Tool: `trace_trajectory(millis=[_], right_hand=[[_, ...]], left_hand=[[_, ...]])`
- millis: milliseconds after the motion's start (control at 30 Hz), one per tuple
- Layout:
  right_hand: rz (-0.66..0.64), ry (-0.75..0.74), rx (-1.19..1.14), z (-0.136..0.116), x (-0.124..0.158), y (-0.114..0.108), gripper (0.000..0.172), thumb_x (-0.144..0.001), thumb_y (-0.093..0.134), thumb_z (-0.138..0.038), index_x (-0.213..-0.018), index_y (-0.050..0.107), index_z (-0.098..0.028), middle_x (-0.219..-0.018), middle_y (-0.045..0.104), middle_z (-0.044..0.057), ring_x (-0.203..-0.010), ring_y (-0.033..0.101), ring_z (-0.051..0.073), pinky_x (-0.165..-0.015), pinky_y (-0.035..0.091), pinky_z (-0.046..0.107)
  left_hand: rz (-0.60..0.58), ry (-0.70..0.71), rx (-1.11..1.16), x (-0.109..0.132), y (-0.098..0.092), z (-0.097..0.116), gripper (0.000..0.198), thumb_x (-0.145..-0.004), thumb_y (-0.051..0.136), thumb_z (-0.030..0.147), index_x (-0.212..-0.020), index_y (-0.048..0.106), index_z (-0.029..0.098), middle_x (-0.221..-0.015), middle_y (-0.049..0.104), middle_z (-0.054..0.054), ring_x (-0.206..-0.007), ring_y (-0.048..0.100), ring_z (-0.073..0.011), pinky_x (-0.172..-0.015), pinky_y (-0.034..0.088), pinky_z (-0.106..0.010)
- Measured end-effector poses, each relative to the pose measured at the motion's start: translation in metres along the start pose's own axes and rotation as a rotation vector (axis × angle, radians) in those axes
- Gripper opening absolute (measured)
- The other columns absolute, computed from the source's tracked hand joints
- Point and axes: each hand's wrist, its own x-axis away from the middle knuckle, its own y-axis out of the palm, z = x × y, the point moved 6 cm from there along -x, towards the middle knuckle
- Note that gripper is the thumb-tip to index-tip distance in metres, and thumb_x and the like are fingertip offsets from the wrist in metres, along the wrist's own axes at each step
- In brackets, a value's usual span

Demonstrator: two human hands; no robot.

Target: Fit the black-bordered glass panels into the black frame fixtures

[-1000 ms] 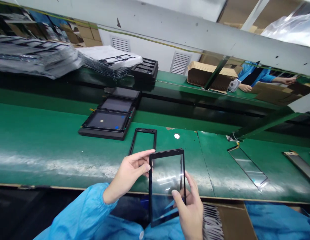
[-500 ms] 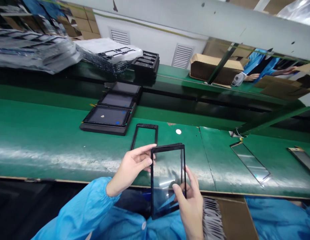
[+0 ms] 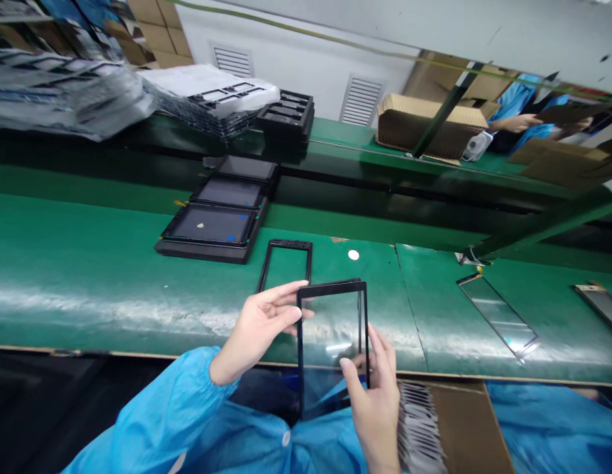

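Both my hands hold a black-framed clear glass panel (image 3: pixel 331 329) upright over the near edge of the green conveyor belt (image 3: pixel 89 289). My left hand (image 3: pixel 259 326) pinches its upper left edge with thumb and fingers. My right hand (image 3: pixel 372 395) grips the lower right edge, thumb on the front face. Just beyond the panel, an empty black plastic frame (image 3: pixel 285 263) lies flat on the belt.
A black tray of dark screens (image 3: pixel 214 227) sits further up the belt. Two glass strips (image 3: pixel 498 316) (image 3: pixel 602 306) lie on the right. Black trays (image 3: pixel 286 122), bagged parts (image 3: pixel 64 99) and a cardboard box (image 3: pixel 429 125) line the far shelf, where another person's hand (image 3: pixel 513 123) works. A box of stacked parts (image 3: pixel 419 428) is below my right hand.
The panel and both hands have risen slightly and the view has tilted a little; my grip stays the same.
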Motion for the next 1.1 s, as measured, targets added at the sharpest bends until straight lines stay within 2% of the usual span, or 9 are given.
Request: trace_trajectory(millis=[100, 167, 267, 400, 700, 833, 933, 1033, 1100], right_hand=[[0.056, -0.020, 0.070, -0.011, -0.015, -0.012, 0.057, -0.093, 0.073, -0.043, -0.148, 0.063, -0.035, -0.162, 0.046, 0.012, -0.132, 0.062, 0.035, -0.108, 0.056, 0.054], [0.008, 0.024, -0.068, -0.018, -0.032, -0.017, 0.051, -0.098, 0.067, -0.045, -0.147, 0.065, -0.032, -0.160, 0.055, 0.012, -0.138, 0.060, 0.034, -0.113, 0.052, 0.055], [-0.150, 0.163, -0.349, -0.027, -0.055, -0.015, 0.041, -0.100, 0.065, -0.048, -0.133, 0.074, -0.026, -0.115, 0.083, 0.012, -0.104, 0.080, 0.028, -0.096, 0.063, 0.044], [-0.183, 0.228, -0.414, -0.036, -0.065, -0.013, 0.035, -0.090, 0.079, -0.051, -0.108, 0.082, -0.021, -0.071, 0.083, 0.007, -0.072, 0.081, 0.023, -0.077, 0.065, 0.034], [-0.096, 0.232, -0.429, -0.046, -0.056, -0.014, 0.034, -0.084, 0.083, -0.053, -0.095, 0.084, -0.021, -0.066, 0.082, 0.007, -0.067, 0.083, 0.026, -0.069, 0.068, 0.034], [-0.154, 0.208, -0.436, -0.052, -0.052, 0.001, 0.029, -0.086, 0.082, -0.048, -0.095, 0.083, -0.020, -0.072, 0.084, 0.008, -0.067, 0.083, 0.024, -0.068, 0.068, 0.031], [-0.293, 0.209, -0.508, -0.055, -0.048, 0.023, 0.036, -0.083, 0.086, -0.042, -0.112, 0.079, -0.022, -0.075, 0.084, 0.003, -0.067, 0.083, 0.021, -0.066, 0.066, 0.028], [-0.386, 0.265, -0.557, -0.046, -0.052, 0.026, 0.050, -0.082, 0.086, -0.049, -0.124, 0.075, -0.024, -0.091, 0.086, 0.005, -0.075, 0.083, 0.021, -0.073, 0.067, 0.032], [-0.407, 0.306, -0.480, -0.031, -0.057, 0.014, 0.044, -0.088, 0.077, -0.058, -0.113, 0.082, -0.022, -0.101, 0.086, 0.011, -0.087, 0.083, 0.024, -0.084, 0.066, 0.037]], left_hand=[[-0.025, -0.010, -0.105, 0.003, 0.003, 0.006, 0.049, -0.082, 0.089, 0.030, -0.129, 0.079, 0.019, -0.102, 0.086, -0.013, -0.085, 0.084, -0.0246, -0.059, 0.062, -0.020], [-0.060, -0.015, -0.183, 0.007, 0.005, 0.009, 0.046, -0.083, 0.087, 0.028, -0.127, 0.081, 0.017, -0.092, 0.087, -0.012, -0.083, 0.084, -0.0245, -0.061, 0.063, -0.020], [-0.088, -0.002, -0.270, 0.013, 0.005, 0.016, 0.045, -0.082, 0.086, 0.028, -0.125, 0.082, 0.015, -0.083, 0.086, -0.011, -0.082, 0.084, -0.0248, -0.066, 0.064, -0.022], [-0.093, -0.005, -0.321, 0.020, 0.001, 0.020, 0.043, -0.082, 0.086, 0.029, -0.124, 0.083, 0.018, -0.082, 0.086, -0.011, -0.080, 0.084, -0.0245, -0.072, 0.067, -0.024], [-0.051, 0.042, -0.404, 0.019, -0.013, 0.018, 0.041, -0.080, 0.088, 0.043, -0.117, 0.087, 0.025, -0.077, 0.085, -0.010, -0.072, 0.083, -0.0278, -0.069, 0.069, -0.032], [-0.095, 0.222, -0.698, 0.021, 0.002, 0.030, 0.043, -0.085, 0.082, 0.041, -0.128, 0.082, 0.031, -0.130, 0.080, -0.011, -0.112, 0.079, -0.0330, -0.096, 0.066, -0.039], [-0.314, 0.333, -0.957, 0.024, 0.031, 0.032, 0.061, -0.085, 0.082, 0.032, -0.144, 0.070, 0.038, -0.149, 0.069, -0.006, -0.136, 0.066, -0.0358, -0.114, 0.053, -0.046], [-0.470, 0.177, -0.877, 0.024, 0.042, 0.024, 0.057, -0.093, 0.072, 0.026, -0.149, 0.064, 0.036, -0.123, 0.083, -0.005, -0.102, 0.082, -0.0288, -0.094, 0.064, -0.038], [-0.390, 0.044, -0.731, 0.020, 0.033, 0.021, 0.044, -0.098, 0.065, 0.028, -0.142, 0.065, 0.030, -0.108, 0.086, -0.005, -0.079, 0.082, -0.0232, -0.074, 0.065, -0.030]])
